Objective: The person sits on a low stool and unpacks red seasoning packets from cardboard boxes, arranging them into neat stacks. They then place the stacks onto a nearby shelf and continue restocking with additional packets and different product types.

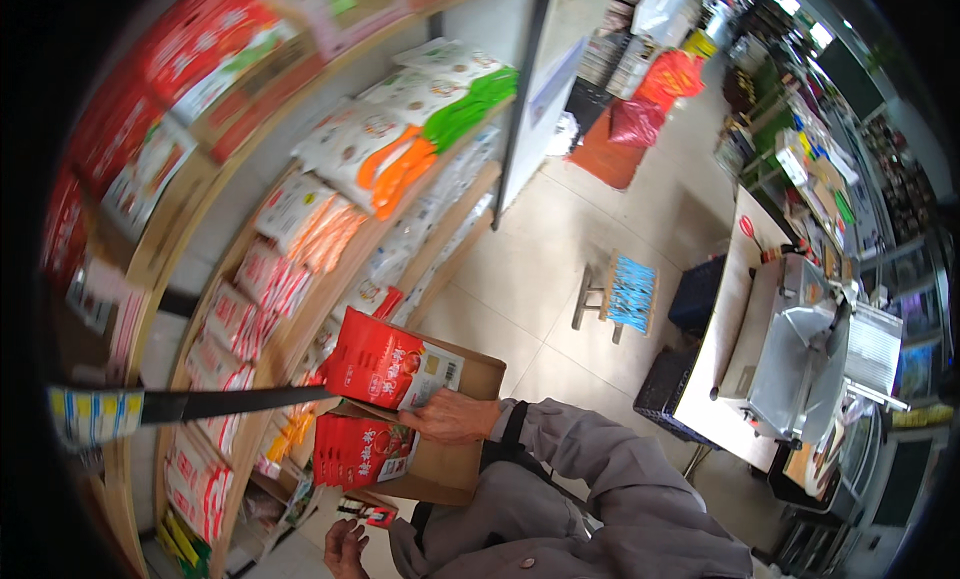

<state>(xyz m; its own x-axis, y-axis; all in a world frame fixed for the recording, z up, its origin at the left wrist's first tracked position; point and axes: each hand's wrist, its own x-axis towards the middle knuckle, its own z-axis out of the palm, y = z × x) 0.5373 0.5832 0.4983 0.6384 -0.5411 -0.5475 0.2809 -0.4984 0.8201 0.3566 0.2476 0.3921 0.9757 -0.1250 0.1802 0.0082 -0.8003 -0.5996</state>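
An open cardboard box (491,376) sits in front of my body, by my thigh. Two stacks of red-and-white seasoning packets, an upper stack (379,361) and a lower stack (364,451), stand in it and stick out at the shelf side. My right hand (454,415) lies over the lower edge of the upper stack, its fingers gripping the packets there; the fingertips are partly hidden. Below the box, at the bottom edge of the view, my left hand (346,550) is apart from it, fingers loosely bent and nothing visible in them.
A wooden shelf rack (315,331) carries pink-and-white packets (217,380) and larger white bags (405,114). A black shelf post (232,404) crosses close to the box. A small stool (630,294) stands on the tiled floor. At right, a metal slicing machine (795,354) rests on a white table (705,384).
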